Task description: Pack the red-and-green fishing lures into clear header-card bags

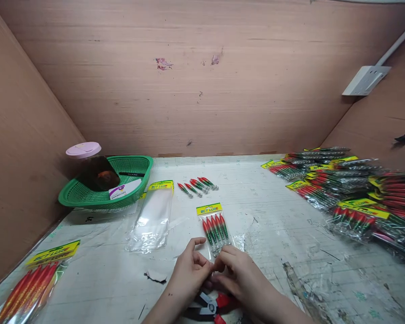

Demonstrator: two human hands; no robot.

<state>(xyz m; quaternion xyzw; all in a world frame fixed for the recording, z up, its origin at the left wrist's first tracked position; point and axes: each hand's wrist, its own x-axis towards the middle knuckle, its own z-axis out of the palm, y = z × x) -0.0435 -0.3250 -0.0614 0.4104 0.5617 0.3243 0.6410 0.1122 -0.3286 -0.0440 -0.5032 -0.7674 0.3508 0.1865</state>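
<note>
A clear plastic bag of squid-jig lures, red and green with silvery hooks and a yellow "BCT LURE" header, lies in front of me. My left hand is at the bag's lower end, thumb and finger pinched together and the index finger curled. My right hand meets it there, fingers closed on the same end; the exact grip is hidden. Red-handled pliers lie under my wrists. Beyond the bag, several loose lures rest on the table.
Flat clear bags lie left of centre. Behind them a green basket holds a lidded cup and a card. A bag of larger red lures is at front left. Filled bags are heaped at right.
</note>
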